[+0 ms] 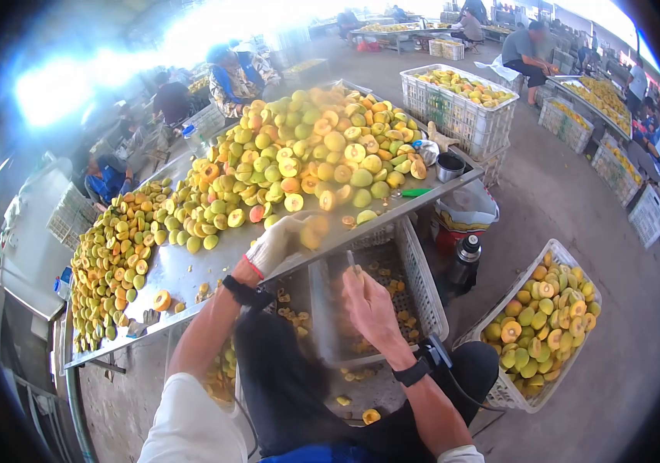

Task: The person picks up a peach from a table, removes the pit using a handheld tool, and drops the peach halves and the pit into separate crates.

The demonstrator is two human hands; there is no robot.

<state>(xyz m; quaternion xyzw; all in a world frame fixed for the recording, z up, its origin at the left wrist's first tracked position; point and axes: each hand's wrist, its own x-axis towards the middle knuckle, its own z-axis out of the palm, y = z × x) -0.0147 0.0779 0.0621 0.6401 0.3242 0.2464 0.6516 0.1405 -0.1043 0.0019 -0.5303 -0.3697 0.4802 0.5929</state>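
in the head view, the left hand (276,245), in a white glove, closes its fingers around a yellow-orange fruit (311,231), which is blurred, at the near edge of the metal surface (191,270). the right hand (368,305), bare, hangs just below that edge over a white crate (423,274), its fingers pinched on a thin metal tool (352,262) that points up toward the fruit. a heap of halved fruit (307,154) covers the surface beyond. a dark flask (465,258) stands on the floor near a second crate (500,393) filled with fruit.
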